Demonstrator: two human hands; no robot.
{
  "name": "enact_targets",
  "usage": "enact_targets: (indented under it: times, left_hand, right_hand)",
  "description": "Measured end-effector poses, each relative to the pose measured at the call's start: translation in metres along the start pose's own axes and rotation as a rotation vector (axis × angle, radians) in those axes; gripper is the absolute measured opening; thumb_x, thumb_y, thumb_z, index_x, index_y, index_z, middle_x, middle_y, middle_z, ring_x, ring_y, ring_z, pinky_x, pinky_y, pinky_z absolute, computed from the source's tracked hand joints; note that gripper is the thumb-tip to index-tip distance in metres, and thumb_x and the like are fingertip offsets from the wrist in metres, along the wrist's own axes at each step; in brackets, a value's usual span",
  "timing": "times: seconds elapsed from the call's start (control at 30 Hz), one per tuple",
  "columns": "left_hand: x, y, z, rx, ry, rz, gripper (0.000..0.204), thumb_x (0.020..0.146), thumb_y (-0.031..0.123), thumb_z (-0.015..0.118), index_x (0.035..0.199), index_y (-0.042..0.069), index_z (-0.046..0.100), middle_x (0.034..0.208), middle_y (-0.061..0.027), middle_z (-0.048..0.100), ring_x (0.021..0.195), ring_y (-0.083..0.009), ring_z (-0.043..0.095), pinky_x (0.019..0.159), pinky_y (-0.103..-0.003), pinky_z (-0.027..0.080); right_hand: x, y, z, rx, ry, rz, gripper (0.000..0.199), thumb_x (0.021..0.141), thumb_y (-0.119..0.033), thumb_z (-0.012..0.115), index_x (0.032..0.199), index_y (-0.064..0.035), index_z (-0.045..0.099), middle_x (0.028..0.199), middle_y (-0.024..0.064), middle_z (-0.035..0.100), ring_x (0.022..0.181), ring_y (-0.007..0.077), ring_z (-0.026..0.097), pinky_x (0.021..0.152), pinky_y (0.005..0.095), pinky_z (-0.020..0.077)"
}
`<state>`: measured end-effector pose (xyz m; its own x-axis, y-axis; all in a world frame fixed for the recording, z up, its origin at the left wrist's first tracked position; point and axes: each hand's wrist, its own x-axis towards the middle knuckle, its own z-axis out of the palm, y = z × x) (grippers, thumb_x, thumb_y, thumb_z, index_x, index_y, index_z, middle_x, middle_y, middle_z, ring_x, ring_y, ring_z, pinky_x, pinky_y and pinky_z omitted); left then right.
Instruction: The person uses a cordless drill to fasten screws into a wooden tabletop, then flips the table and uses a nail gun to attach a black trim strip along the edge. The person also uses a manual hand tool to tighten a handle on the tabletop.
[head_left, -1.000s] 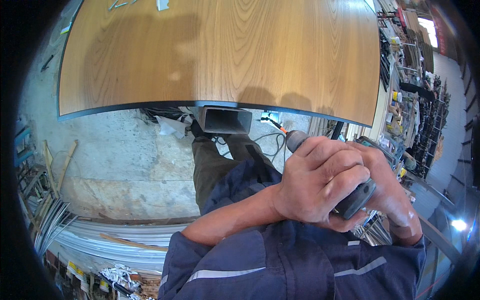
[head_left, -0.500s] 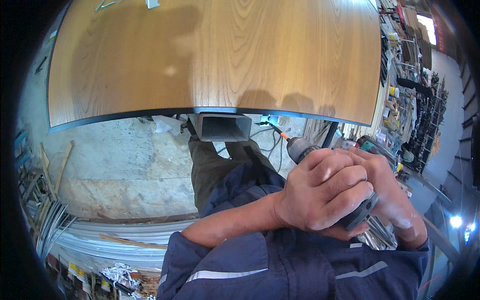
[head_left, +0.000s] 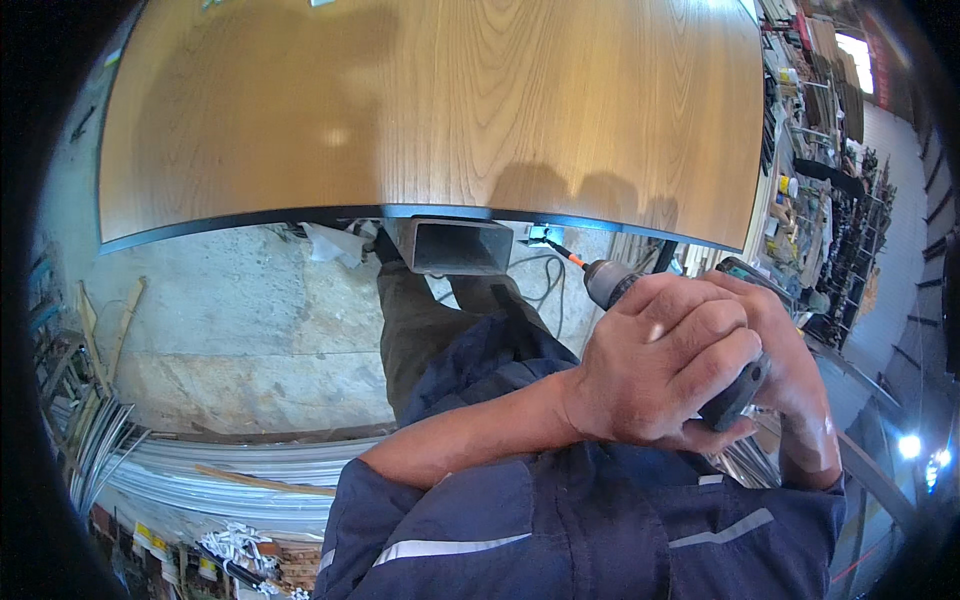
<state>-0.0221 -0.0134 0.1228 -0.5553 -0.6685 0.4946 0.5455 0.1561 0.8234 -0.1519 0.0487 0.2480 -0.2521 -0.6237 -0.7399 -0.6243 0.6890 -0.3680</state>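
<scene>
A power drill [head_left: 609, 284] is gripped in both my hands at the right, its nose slanting up and left. My left hand [head_left: 668, 358] wraps over the drill body from the near side, fingers closed. Behind it, my right hand [head_left: 768, 318] is closed on the drill too, its fingers partly hidden. From the chuck runs a thin bit with an orange band [head_left: 574, 258]. The bit's tip reaches a small bright metal piece [head_left: 543, 235] under the edge of the wood-grain tabletop [head_left: 440, 120]; whether they touch, I cannot tell.
An open-ended rectangular metal tube [head_left: 462, 247] juts out below the tabletop edge, above my legs. A dark cable [head_left: 556, 282] loops on the floor. Long metal profiles [head_left: 230, 482] lie behind me at the lower left. Crowded shelving [head_left: 800, 190] stands along the right.
Both hands and the drill have shifted slightly right, still gripping. The tabletop edge and tube sit a little higher in view.
</scene>
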Motion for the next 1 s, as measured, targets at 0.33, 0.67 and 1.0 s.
enact_targets:
  times: [0.33,0.67,1.0]
  left_hand:
    - [-0.076,-0.012,-0.074,0.063,-0.126,-0.753,0.043,0.098,0.020,0.061,0.132,-0.005,0.054,0.127,-0.0187,0.061,0.118,-0.0303,0.059,0.106,-0.041,0.044]
    - [-0.099,-0.089,-0.042,-0.402,0.306,-1.085,0.062,0.110,0.050,0.037,0.125,-0.007,0.056,0.123,-0.0219,0.063,0.111,-0.0306,0.063,0.096,-0.044,0.053]
    - [-0.096,-0.105,-0.026,-0.413,0.590,-1.125,0.054,0.112,0.043,0.031,0.116,-0.004,0.056,0.098,-0.0191,0.069,0.089,-0.0307,0.070,0.082,-0.045,0.060]
  right_hand:
    - [-0.063,0.014,0.011,0.068,0.220,-0.135,0.055,0.073,-0.024,0.080,0.120,0.0019,0.066,0.103,0.0185,0.071,0.096,0.0362,0.072,0.083,0.0394,0.0558]
    - [-0.103,0.127,0.144,0.769,0.846,0.249,0.050,0.068,0.001,0.090,0.115,-0.0051,0.072,0.107,0.0055,0.075,0.096,0.0168,0.070,0.089,0.0350,0.0556]
    - [-0.088,0.197,0.168,0.948,0.743,0.066,0.050,0.072,-0.002,0.089,0.118,-0.0064,0.071,0.109,0.0055,0.074,0.100,0.0196,0.070,0.092,0.0385,0.0545]
